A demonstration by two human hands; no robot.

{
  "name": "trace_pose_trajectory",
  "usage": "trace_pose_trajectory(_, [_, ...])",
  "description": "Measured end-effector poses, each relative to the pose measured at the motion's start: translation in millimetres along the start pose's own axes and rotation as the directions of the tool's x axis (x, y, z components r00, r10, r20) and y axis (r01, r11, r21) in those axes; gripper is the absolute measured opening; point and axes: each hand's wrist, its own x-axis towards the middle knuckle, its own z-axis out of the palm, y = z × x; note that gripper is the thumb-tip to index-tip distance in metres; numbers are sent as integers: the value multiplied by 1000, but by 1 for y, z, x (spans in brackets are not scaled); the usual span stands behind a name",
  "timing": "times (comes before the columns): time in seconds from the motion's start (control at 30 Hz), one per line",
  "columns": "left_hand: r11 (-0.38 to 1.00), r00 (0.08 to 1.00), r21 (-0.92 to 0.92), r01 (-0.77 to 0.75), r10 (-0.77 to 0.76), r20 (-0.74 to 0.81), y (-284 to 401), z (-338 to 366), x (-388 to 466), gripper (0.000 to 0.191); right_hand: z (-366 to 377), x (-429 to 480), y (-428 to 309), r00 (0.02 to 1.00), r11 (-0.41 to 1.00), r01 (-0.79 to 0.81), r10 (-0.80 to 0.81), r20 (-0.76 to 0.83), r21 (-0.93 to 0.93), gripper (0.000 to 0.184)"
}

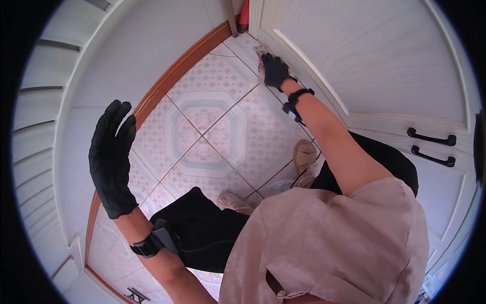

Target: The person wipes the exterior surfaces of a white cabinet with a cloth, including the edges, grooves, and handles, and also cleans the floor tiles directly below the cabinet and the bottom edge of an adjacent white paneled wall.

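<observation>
My left hand (112,159), in a black glove, is raised beside the white wall at the left, fingers extended and holding nothing. At the upper right my right hand (276,72), also black-gloved, presses a crumpled patterned cloth (261,51) onto the tiled floor (228,133), close to the foot of the white panelled cabinet door (364,57). Most of the cloth lies hidden beneath the palm and fingers. Both wrists wear black straps with small devices.
A reddish-brown baseboard (182,68) runs along the left wall. Behind the right hand, a red object (244,17) stands in the corner beside a thin post (231,19). Black handles (431,137) stick out from the cabinet at the right. My sandalled foot (305,155) rests on the tiles.
</observation>
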Motion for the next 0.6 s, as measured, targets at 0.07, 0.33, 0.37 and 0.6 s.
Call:
trace_pose_trajectory(0.07, [1000, 997, -14, 12, -11, 74, -2, 3, 6, 45, -6, -24, 4, 1000, 1000, -15, 15, -25, 9, 65])
trace_pose_trajectory(0.33, [989, 999, 150, -15, 7, 48, -12, 10, 18, 44, -22, -70, 21, 993, 980, -100, 89, 74, 172, 80])
trace_pose_trajectory(0.37, [988, 999, 151, -12, 5, 44, -8, 8, 15, 44, -21, -66, 21, 993, 980, -98, 86, 77, 173, 80])
trace_pose_trajectory(0.6, [997, 999, 75, -20, 22, -38, -3, -4, 3, 45, -5, -47, 14, 995, 978, -91, 99, -30, 190, 74])
